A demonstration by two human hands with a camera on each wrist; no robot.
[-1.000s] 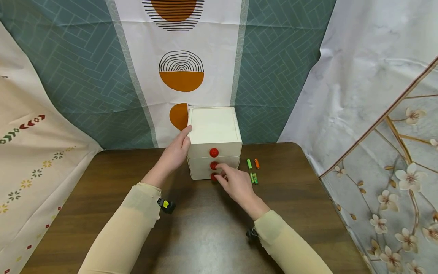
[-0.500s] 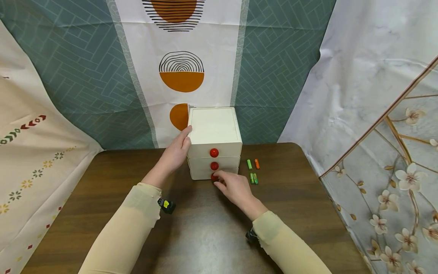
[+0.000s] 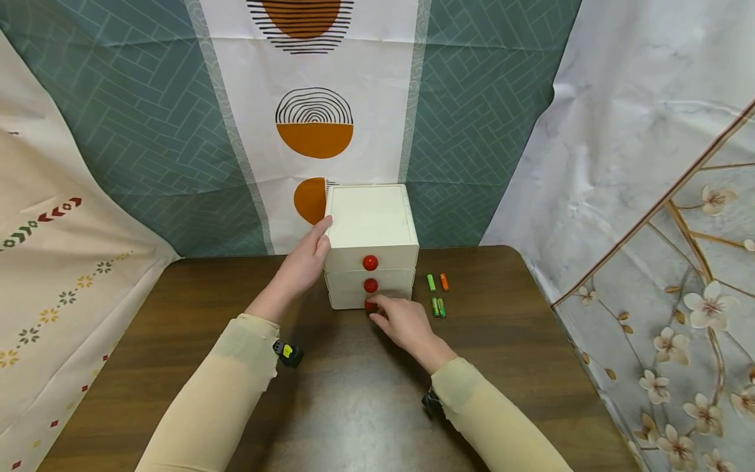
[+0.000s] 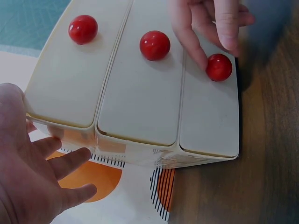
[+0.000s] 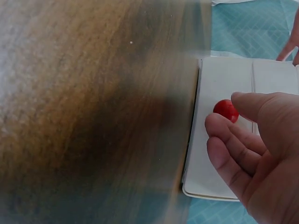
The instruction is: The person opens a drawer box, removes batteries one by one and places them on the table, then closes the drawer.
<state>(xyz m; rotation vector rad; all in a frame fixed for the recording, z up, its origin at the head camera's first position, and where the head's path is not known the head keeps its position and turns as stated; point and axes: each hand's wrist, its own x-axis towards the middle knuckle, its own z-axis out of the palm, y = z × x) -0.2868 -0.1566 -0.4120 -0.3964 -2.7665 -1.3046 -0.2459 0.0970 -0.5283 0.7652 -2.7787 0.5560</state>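
Observation:
A small white drawer cabinet with three stacked drawers stands on the table. Each drawer front carries a round red knob; the middle knob and top knob are untouched. My left hand rests against the cabinet's left side, its fingers straight and spread in the left wrist view. At the lowest drawer, my right hand has thumb and index finger at the bottom knob, seemingly pinching it. That drawer front looks flush with the others. What the drawers contain is hidden.
Right of the cabinet lie several small batteries: an orange battery, a light green battery and a green pair. Patterned cloth hangs behind the brown wooden table and along both sides.
My right hand has moved down from between the middle and bottom knobs to the bottom knob, and stays there. My left hand has kept its place on the cabinet's side.

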